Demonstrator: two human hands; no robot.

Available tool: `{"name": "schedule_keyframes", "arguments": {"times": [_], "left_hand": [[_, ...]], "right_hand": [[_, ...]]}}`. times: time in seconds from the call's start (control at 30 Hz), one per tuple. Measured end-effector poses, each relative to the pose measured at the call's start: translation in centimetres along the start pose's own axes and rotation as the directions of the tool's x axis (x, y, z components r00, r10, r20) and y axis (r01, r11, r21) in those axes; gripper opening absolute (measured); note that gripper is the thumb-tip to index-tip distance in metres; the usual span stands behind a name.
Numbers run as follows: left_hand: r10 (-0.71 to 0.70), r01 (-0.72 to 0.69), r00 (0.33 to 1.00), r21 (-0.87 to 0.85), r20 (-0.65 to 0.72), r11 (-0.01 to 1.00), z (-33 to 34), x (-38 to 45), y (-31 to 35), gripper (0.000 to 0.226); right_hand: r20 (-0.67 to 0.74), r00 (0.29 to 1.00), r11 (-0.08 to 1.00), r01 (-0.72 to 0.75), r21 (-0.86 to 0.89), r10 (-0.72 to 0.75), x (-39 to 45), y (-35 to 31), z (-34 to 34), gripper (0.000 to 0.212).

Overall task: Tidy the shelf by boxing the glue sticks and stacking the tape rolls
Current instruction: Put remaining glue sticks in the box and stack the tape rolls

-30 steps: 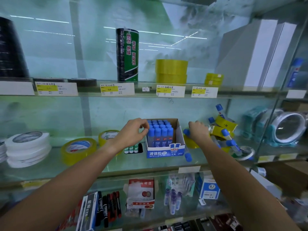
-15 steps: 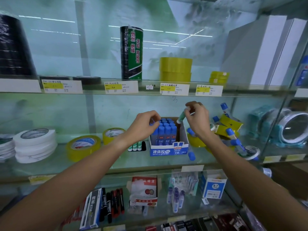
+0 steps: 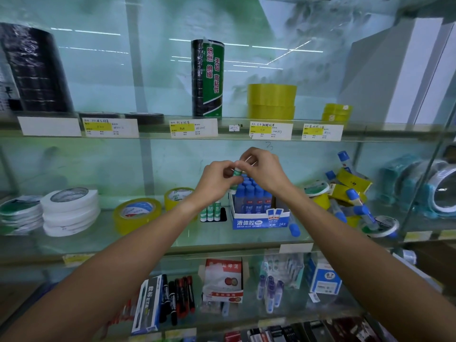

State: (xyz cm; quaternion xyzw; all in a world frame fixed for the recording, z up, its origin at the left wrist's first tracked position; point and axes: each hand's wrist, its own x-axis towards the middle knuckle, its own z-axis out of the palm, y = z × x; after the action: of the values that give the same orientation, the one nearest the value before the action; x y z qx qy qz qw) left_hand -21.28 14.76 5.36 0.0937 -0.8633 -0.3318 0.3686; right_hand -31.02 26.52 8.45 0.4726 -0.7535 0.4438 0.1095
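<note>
Left hand (image 3: pixel 217 180): mid-frame, fingers pinch a small green-and-white glue stick (image 3: pixel 237 173).
Right hand (image 3: pixel 265 170): fingertips pinch the same stick from above.
Glue box (image 3: pixel 259 219): just below the hands, packed with blue-capped sticks.
Loose sticks (image 3: pixel 355 201): heaped at right among tape rolls (image 3: pixel 318 193).
Risk: the two-handed pinch may slip, dropping the stick onto the glass shelf (image 3: pixel 148 239); a crowded box could refuse it.

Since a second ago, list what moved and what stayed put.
The right hand rose from the shelf with a green-and-white glue stick; the left hand left the glue box and now pinches it too, above the box. The box and tape rolls stayed.
</note>
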Motion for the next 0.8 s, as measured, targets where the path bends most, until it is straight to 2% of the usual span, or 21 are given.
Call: {"name": "schedule_keyframes", "arguments": {"times": [0.13,0.2,0.27,0.37,0.5,0.63,0.8], "left_hand": [[-0.04,0.04,0.999,-0.022,0.006,0.999,-1.3,-0.3,-1.2,0.015],[-0.057,0.057,0.998,0.019,0.008,0.998,-1.6,-0.5,-2.1,0.015],[-0.078,0.072,0.996,0.11,0.053,0.991,-2.0,-0.8,-3.3,0.025],[-0.141,0.092,0.98,0.311,0.139,0.946,-2.3,-1.3,-5.2,0.041],[-0.171,0.103,0.978,0.436,0.12,0.894,-2.1,-1.8,-7.0,0.033],[-0.139,0.087,0.987,0.454,0.084,0.887,-1.7,-1.9,-8.3,0.026],[-0.1,0.07,0.994,0.446,0.043,0.892,-1.1,-1.8,-9.3,0.021]], "right_hand": [[0.152,0.986,0.987,0.095,-0.128,-0.075,0.9,-1.0,0.8,0.022],[0.203,0.975,0.969,0.131,-0.209,-0.088,1.5,-1.4,1.5,0.019],[0.236,0.968,0.927,0.168,-0.334,-0.09,2.0,-1.6,2.7,0.019],[0.288,0.957,0.818,0.2,-0.54,-0.045,2.4,-1.7,4.5,0.021],[0.361,0.932,0.592,0.302,-0.747,-0.019,2.5,-1.3,7.0,0.023],[0.398,0.918,0.46,0.353,-0.815,0.001,2.3,-0.3,8.7,0.023],[0.424,0.906,0.411,0.381,-0.828,0.015,2.3,0.4,9.9,0.024]]}}
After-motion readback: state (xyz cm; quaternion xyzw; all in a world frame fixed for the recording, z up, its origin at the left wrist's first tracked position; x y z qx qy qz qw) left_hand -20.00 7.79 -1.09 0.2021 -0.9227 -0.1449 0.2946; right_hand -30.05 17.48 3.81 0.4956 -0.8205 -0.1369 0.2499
